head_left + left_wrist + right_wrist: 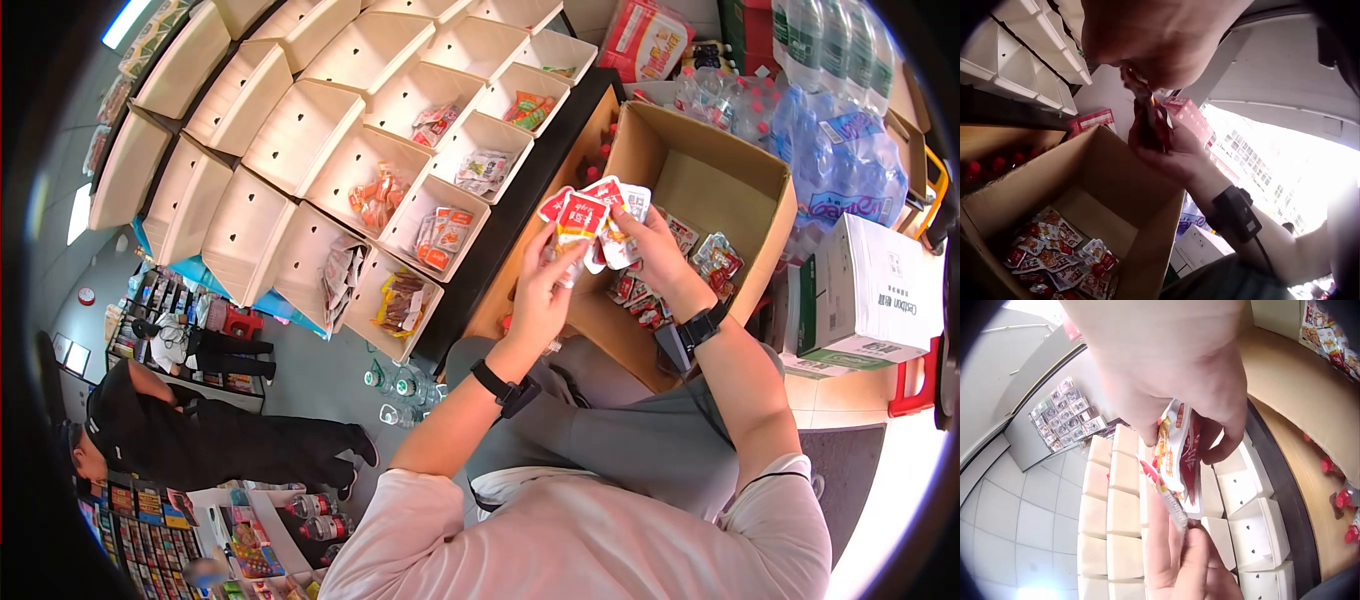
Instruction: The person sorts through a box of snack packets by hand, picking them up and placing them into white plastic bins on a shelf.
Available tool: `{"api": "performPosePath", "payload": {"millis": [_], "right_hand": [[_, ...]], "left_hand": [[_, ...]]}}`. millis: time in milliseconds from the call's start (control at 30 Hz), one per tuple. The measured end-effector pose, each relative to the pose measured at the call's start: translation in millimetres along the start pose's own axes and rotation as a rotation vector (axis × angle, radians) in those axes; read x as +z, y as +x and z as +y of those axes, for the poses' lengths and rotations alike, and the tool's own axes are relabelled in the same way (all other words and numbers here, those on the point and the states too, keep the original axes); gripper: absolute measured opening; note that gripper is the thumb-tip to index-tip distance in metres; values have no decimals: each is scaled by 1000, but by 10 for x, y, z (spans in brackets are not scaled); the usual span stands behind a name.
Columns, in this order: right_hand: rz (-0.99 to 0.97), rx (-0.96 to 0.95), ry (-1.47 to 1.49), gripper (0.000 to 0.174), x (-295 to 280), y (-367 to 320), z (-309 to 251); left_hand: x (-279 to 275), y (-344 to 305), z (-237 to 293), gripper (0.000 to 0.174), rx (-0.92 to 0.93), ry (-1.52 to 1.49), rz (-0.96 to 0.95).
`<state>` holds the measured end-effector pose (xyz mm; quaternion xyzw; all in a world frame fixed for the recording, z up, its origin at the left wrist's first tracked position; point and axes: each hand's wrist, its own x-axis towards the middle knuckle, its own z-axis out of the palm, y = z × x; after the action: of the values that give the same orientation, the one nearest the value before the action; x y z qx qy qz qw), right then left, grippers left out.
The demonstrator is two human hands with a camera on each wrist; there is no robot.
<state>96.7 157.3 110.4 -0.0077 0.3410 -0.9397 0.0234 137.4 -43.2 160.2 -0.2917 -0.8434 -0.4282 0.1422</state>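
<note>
Above a cardboard box (700, 150), my two hands are close together over small red, white and yellow snack packets (583, 218). My left hand (543, 295) pinches packets between thumb and fingers on the left side of the fan. From the other side, my right hand (655, 258) grips several more of them. In the right wrist view, the right hand (1179, 369) has a stack of packets (1175, 447) in its fingers, and the left hand (1194, 565) pinches a packet's edge below. Loose snack packets (1063, 256) lie on the bottom of the box.
Tilted rows of cream bins (300, 135) stand to the left, some with packets inside (445, 235). Bottled water in blue wrap (835, 160) and a white carton (870, 285) stand right of the box. A person in black (230, 435) is at the lower left.
</note>
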Motion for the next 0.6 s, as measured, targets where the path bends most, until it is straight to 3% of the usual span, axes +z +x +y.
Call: {"api": "performPosePath", "payload": {"millis": [33, 100, 200, 300, 333, 433, 467, 600], "right_hand": [[-7, 1, 24, 30, 22, -10, 14], [-14, 2, 72, 31, 30, -21, 23], [-24, 8, 50, 32, -9, -23, 9], [-48, 16, 30, 32, -35, -17, 12], [-57, 22, 22, 32, -16, -16, 15], [-53, 16, -26, 32, 70, -59, -1], [-40, 12, -46, 31, 101, -93, -29], [-55, 24, -73, 32, 17, -78, -31]], "left_hand": [[25, -19, -42, 52, 75, 52, -42], [70, -22, 38, 54, 39, -41, -79], [102, -25, -15, 46, 65, -69, -94], [231, -6, -155, 30, -117, -233, 34], [248, -6, -155, 32, -130, -109, 77], [364, 57, -116, 48, -213, -415, 279], [349, 76, -155, 59, -309, -572, 204], [296, 135, -134, 57, -466, -845, 179]]}}
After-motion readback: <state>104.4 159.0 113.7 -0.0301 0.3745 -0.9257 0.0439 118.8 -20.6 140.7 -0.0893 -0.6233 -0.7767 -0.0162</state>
